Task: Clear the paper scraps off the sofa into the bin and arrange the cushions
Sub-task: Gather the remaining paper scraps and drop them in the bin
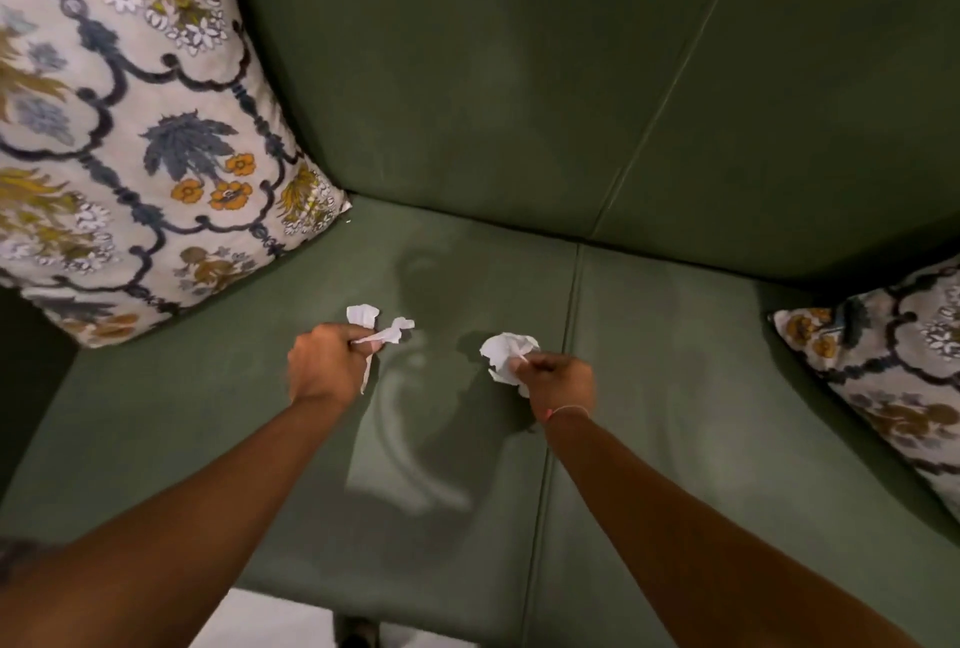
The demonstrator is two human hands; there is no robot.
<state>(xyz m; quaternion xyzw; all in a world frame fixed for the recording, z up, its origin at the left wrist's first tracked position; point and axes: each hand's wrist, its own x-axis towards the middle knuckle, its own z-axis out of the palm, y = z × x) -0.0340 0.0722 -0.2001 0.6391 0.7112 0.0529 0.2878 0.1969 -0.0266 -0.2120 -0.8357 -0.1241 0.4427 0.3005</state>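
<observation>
Both my hands hover over the green sofa seat (675, 387). My left hand (324, 364) is closed around white paper scraps (379, 327) that stick out past its fingers. My right hand (558, 377) grips a crumpled white paper scrap (504, 353). A floral cushion (130, 127) leans in the sofa's left corner. A second floral cushion (893, 361) lies at the right edge, partly cut off by the frame. No bin is in view.
The sofa's backrest (519, 75) rises behind the seat, with a seam running down its right half. A strip of pale floor (260, 616) shows below the seat's front edge.
</observation>
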